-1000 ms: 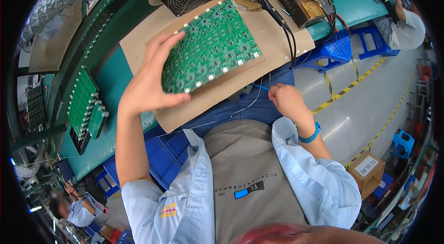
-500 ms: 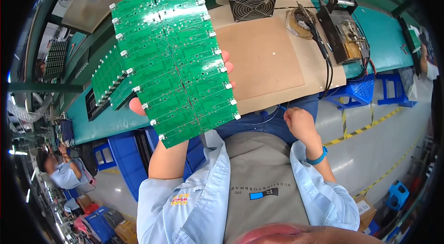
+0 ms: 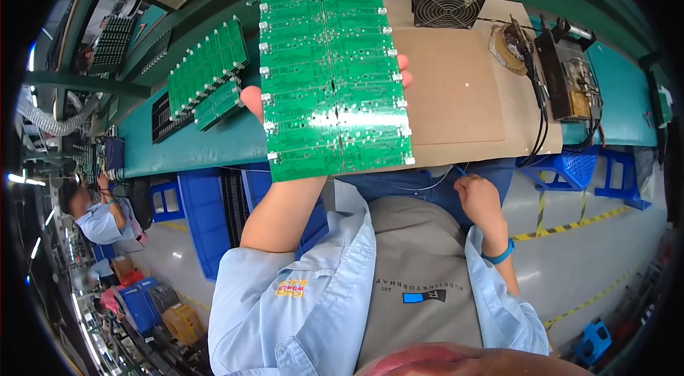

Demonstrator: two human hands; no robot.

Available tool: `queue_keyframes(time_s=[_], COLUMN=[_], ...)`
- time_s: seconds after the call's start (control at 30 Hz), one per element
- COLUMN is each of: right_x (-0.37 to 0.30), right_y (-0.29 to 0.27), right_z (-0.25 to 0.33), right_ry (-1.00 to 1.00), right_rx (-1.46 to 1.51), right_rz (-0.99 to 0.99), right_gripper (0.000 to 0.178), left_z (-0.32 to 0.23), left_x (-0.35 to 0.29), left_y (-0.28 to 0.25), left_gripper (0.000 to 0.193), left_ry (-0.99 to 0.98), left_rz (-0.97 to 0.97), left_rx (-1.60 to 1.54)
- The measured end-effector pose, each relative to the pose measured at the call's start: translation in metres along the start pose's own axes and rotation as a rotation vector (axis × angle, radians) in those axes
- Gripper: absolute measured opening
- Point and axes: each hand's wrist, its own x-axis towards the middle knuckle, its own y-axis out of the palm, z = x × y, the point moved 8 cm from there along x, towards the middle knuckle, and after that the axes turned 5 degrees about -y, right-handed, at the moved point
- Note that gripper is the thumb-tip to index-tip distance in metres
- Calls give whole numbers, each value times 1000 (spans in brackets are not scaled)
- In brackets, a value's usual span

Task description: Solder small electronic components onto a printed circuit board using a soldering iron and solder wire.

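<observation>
My left hand (image 3: pixel 253 101) holds a large green circuit board panel (image 3: pixel 335 77) up over the bench. Small white connectors line both long edges of the panel, and a slotted seam runs down its middle. The thumb shows at the panel's left edge and fingertips at its right; the palm is hidden behind it. My right hand (image 3: pixel 482 201), with a blue band on the wrist, is low over my lap. Its fingers are curled beside a thin blue piece (image 3: pixel 462 171) and a pale wire; what they grip is not plain.
More green panels (image 3: pixel 209 66) lean by a black rack (image 3: pixel 162 119) at left. On the brown board (image 3: pixel 456 91) stand a fan (image 3: pixel 447 6) and a soldering iron (image 3: pixel 526 45) on its holder. A soldering pot (image 3: pixel 570 70) sits at right. Another person (image 3: pixel 103 219) works far left.
The circuit board panel has turned more upright and its lower end has shifted right and up. The view has swung a little. My right hand stays low over my lap.
</observation>
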Motion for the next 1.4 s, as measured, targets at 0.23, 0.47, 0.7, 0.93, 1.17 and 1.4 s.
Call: queue_keyframes(time_s=[0.23, 0.47, 0.7, 0.93, 1.17, 1.4], right_x=[-3, -12, 2, 7, 10, 24], right_y=[-1, -81, -121, -92, -104, -81], right_z=[8, 73, 102, 114, 111, 111], right_ry=[-48, -184, -334, -365, -319, -419], right_rx=[3, 181, 185, 287, 424, 455], right_rz=[20, -75, -305, -348, -556, -505], right_gripper=[13, 14, 15, 23, 29, 29], left_z=[-13, -22, -21, -10, 1, 12], left_x=[-9, -17, -17, -15, -17, -16], left_y=[-15, -26, -30, -26, -18, -9], left_gripper=[130, 118, 119, 116, 123, 124], left_ry=[46, 109, 154, 92, 105, 102], left_rz=[-116, -149, -257, -142, -278, -295], left_rx=[2, 44, 142, 81, 209, 251])
